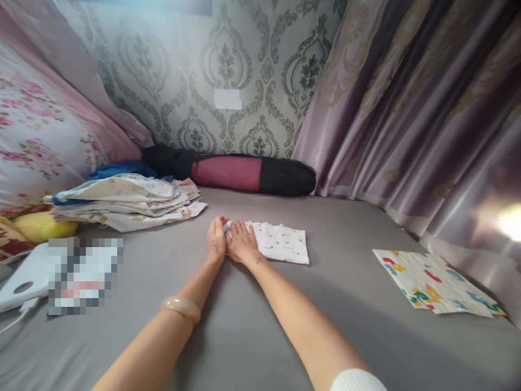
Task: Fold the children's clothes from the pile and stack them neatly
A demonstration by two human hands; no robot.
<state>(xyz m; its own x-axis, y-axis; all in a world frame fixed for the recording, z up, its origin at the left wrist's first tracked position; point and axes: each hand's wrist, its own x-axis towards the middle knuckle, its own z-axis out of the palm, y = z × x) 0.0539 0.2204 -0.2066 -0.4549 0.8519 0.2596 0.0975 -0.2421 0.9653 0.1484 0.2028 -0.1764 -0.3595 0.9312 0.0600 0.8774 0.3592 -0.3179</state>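
Observation:
A small white folded cloth (285, 243) with a scattered little print lies flat on the grey bed sheet in front of me. My right hand (243, 243) rests palm down on its left part, fingers stretched out. Right beside it, my left hand (216, 239) is turned on its side against the cloth's left end, fingers reaching forward and slightly bent at the tips. The two hands touch or nearly touch, and they cover that end of the cloth. A pale bangle (181, 309) circles my left forearm.
Left of the hands are a stack of folded fabrics (134, 201), a yellow plush item (38, 225) and a white device (28, 277) with a cable. A black and maroon roll (228, 172) lies along the wall. At right, a colourful patterned cloth (437, 285) sits near the curtain (391, 108).

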